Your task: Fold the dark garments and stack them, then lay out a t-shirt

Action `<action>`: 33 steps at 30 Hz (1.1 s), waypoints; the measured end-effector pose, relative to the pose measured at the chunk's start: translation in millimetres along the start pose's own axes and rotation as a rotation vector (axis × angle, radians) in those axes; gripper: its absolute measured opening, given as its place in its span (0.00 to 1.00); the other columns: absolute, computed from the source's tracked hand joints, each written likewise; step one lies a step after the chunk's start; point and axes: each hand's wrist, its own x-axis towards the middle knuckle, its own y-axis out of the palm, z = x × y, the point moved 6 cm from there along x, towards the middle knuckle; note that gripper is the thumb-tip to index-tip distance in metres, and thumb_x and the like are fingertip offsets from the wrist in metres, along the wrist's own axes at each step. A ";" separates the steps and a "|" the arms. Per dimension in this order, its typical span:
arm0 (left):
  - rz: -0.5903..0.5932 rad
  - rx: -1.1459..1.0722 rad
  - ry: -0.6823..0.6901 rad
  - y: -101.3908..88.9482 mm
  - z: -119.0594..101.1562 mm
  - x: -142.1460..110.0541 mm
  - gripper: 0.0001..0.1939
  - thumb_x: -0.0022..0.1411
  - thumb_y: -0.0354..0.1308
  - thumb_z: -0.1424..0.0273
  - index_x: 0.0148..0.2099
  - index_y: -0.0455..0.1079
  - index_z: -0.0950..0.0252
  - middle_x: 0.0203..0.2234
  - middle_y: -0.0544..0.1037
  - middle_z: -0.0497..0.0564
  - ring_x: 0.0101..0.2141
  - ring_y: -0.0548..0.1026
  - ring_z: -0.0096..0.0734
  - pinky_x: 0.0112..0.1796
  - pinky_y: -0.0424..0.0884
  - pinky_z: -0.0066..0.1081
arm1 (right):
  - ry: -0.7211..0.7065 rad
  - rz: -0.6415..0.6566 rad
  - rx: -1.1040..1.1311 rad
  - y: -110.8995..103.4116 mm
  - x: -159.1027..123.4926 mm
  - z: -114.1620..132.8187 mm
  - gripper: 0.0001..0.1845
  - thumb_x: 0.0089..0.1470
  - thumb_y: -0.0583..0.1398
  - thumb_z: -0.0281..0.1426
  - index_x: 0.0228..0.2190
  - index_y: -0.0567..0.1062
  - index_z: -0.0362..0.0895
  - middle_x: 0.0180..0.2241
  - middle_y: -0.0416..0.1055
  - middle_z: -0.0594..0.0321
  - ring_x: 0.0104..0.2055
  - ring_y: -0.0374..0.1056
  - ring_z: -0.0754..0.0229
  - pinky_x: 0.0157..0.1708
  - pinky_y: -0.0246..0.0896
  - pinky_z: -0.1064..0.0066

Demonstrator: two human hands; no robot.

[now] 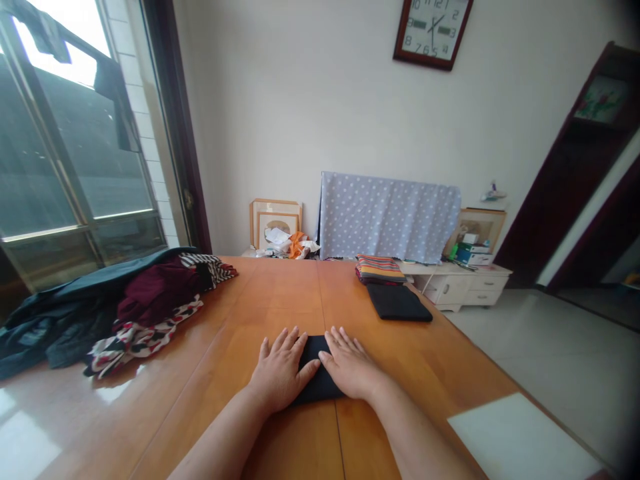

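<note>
A dark, folded piece of cloth [316, 387] lies on the wooden table [280, 300] in front of me, partly covered by my hands. My left hand [283, 367] rests flat over its left side with the fingers spread. Over the right side lies my right hand [349, 363], palm down and fingers stretched out. The two thumbs almost meet above the middle of the cloth. What kind of garment it is cannot be made out.
Loose clothes [155, 293] are heaped at the table's left. A black folded cloth [399, 303] and a striped folded stack [380, 268] sit near the far right edge. A pale sheet [523, 437] lies at the near right corner. A white cabinet [470, 290] stands beyond.
</note>
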 end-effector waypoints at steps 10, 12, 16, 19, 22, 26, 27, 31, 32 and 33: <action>0.055 -0.097 -0.056 -3.0 17.2 1.9 0.39 0.66 0.29 0.40 0.71 0.51 0.51 0.70 0.49 0.49 0.70 0.42 0.49 0.61 0.35 0.67 | 0.005 0.014 -0.031 2.3 -0.6 2.5 0.41 0.64 0.36 0.54 0.70 0.42 0.45 0.72 0.31 0.61 0.73 0.24 0.53 0.68 0.24 0.48; 0.054 -0.115 -0.081 -4.1 24.0 2.7 0.38 0.67 0.29 0.41 0.71 0.51 0.51 0.70 0.49 0.48 0.70 0.41 0.49 0.61 0.35 0.68 | 0.012 0.028 -0.036 2.2 -0.6 3.3 0.41 0.64 0.37 0.54 0.70 0.41 0.45 0.72 0.31 0.61 0.73 0.24 0.53 0.68 0.23 0.47; -0.040 -0.144 -0.167 -15.6 43.9 3.0 0.35 0.69 0.30 0.45 0.69 0.57 0.52 0.68 0.56 0.49 0.70 0.42 0.50 0.61 0.32 0.69 | 0.015 0.054 -0.043 1.4 0.1 4.6 0.41 0.63 0.37 0.54 0.70 0.40 0.46 0.72 0.31 0.62 0.73 0.24 0.54 0.68 0.22 0.45; -0.204 -0.195 -0.272 -31.5 63.7 1.9 0.33 0.71 0.32 0.49 0.66 0.62 0.57 0.67 0.60 0.52 0.69 0.47 0.49 0.61 0.36 0.68 | 0.015 0.062 -0.048 2.2 0.5 3.7 0.42 0.63 0.36 0.55 0.70 0.39 0.47 0.72 0.29 0.63 0.73 0.23 0.54 0.68 0.24 0.45; -0.406 -0.278 -0.284 -48.0 71.5 -1.0 0.31 0.73 0.32 0.53 0.62 0.66 0.60 0.62 0.68 0.56 0.66 0.56 0.45 0.64 0.47 0.57 | 0.013 0.058 -0.058 4.6 0.4 1.4 0.42 0.63 0.36 0.55 0.70 0.39 0.47 0.72 0.30 0.63 0.73 0.24 0.53 0.68 0.24 0.46; -0.482 -0.332 -0.017 -57.0 43.0 -6.1 0.28 0.73 0.35 0.55 0.63 0.66 0.60 0.61 0.70 0.53 0.64 0.61 0.34 0.64 0.53 0.40 | 0.011 0.037 -0.074 7.6 -0.1 -0.1 0.42 0.63 0.36 0.56 0.70 0.39 0.48 0.72 0.31 0.63 0.73 0.24 0.53 0.68 0.25 0.46; -0.437 -0.319 0.071 -54.7 31.4 -7.7 0.27 0.73 0.35 0.55 0.63 0.65 0.58 0.62 0.69 0.52 0.65 0.60 0.33 0.66 0.50 0.42 | 0.012 0.035 -0.078 8.1 0.0 0.0 0.42 0.63 0.36 0.56 0.70 0.39 0.48 0.72 0.31 0.63 0.73 0.24 0.53 0.68 0.25 0.46; -0.127 -0.212 0.216 -31.1 2.9 -14.2 0.27 0.73 0.36 0.53 0.66 0.62 0.52 0.66 0.62 0.50 0.68 0.53 0.41 0.64 0.34 0.61 | 0.034 0.031 -0.093 8.4 0.9 1.2 0.41 0.63 0.35 0.55 0.70 0.39 0.49 0.72 0.31 0.63 0.73 0.25 0.54 0.68 0.26 0.46; -0.059 -0.188 0.194 -24.9 2.8 -15.0 0.28 0.72 0.37 0.52 0.67 0.60 0.52 0.67 0.59 0.51 0.68 0.51 0.44 0.63 0.33 0.64 | 0.042 0.029 -0.097 8.2 0.8 1.3 0.41 0.63 0.35 0.55 0.70 0.39 0.49 0.72 0.31 0.63 0.73 0.25 0.54 0.68 0.25 0.47; -0.006 -0.169 0.163 -19.8 4.6 -15.3 0.29 0.71 0.37 0.51 0.68 0.58 0.53 0.68 0.56 0.51 0.69 0.48 0.46 0.62 0.33 0.67 | 0.048 0.026 -0.100 7.9 0.3 1.3 0.40 0.63 0.35 0.55 0.70 0.39 0.49 0.72 0.31 0.63 0.73 0.25 0.54 0.68 0.24 0.47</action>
